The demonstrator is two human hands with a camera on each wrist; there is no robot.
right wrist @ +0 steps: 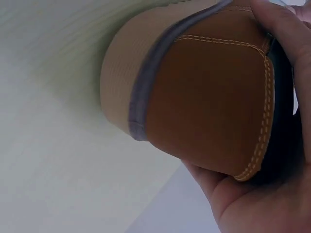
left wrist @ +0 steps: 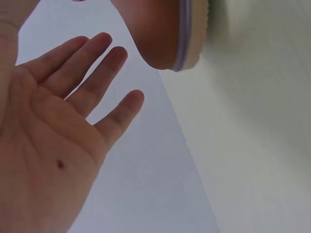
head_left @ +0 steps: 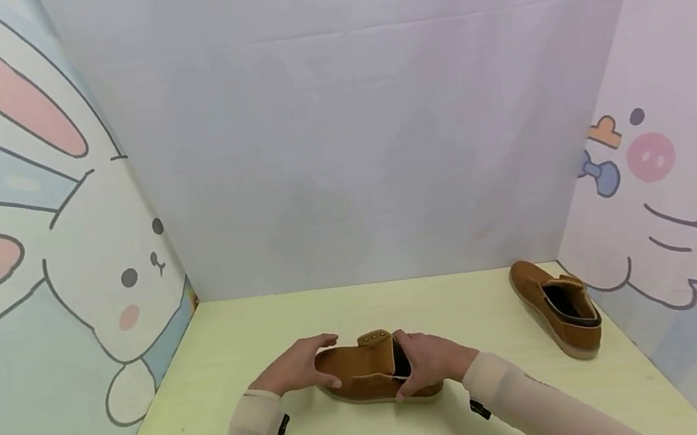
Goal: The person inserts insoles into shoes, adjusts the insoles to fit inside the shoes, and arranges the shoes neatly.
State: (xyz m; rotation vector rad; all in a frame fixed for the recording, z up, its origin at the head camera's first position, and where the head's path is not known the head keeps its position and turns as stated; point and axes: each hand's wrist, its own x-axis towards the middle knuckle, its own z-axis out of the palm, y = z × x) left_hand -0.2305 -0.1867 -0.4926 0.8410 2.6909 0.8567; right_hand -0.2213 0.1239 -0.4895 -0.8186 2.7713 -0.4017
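Note:
A brown lace-less shoe (head_left: 358, 372) with a pale sole sits upright at the front middle of the table, toe to the left. My right hand (head_left: 434, 358) grips it at the heel end, thumb on the near side and fingers across the far side of the opening. The right wrist view shows the stitched heel (right wrist: 204, 102) and dark lining under that hand. Around the toe, my left hand (head_left: 297, 366) is spread, thumb near the front edge. In the left wrist view its fingers are loosely extended beside the shoe's toe (left wrist: 153, 34).
A matching brown shoe (head_left: 575, 336) stands at the table's right edge, toe pointing to the back. The pale yellow table (head_left: 237, 330) is bounded by a grey back wall (head_left: 349, 173) and cartoon-printed side panels, a rabbit (head_left: 110, 281) at left and a white character (head_left: 691, 87) at right.

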